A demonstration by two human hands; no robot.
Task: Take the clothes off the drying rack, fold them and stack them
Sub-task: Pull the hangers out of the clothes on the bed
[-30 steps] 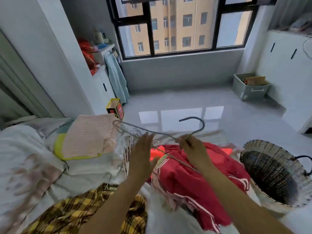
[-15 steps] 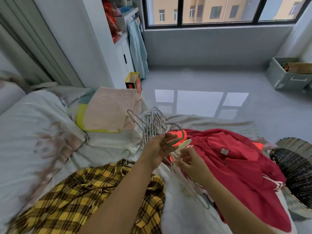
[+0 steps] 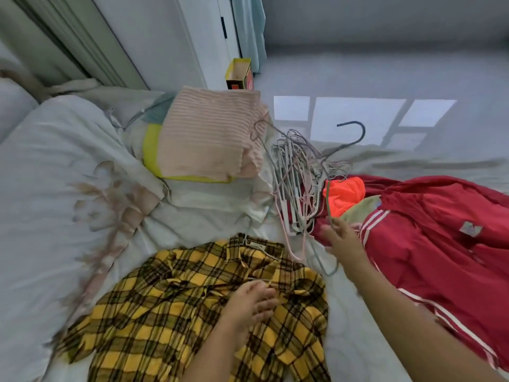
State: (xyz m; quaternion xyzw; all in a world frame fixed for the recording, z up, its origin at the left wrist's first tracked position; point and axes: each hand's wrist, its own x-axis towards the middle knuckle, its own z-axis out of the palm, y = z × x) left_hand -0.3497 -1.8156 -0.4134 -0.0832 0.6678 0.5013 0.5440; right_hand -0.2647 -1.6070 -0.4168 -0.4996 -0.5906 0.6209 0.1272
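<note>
since the bed (image 3: 41,216) is crowded, a careless pull could drag more than one thing. the shirt (image 3: 192,312) lies crumpled nearest the person with a hanger (image 3: 259,248) in its collar, so folding it now would likely snag or stretch the neck. the red top (image 3: 440,257) lies partly under the hangers (image 3: 297,183); lifting it could spill them against the stack (image 3: 209,139) just beside. the left hand (image 3: 248,304) rests on the shirt below the collar, fingers (image 3: 265,297) curled into the cloth and gripping it, the hanger's wire just past the fingertips. the right hand (image 3: 344,241) is at the near edge of the hangers; blur hides whether its fingers (image 3: 326,230) pinch a wire.
</note>
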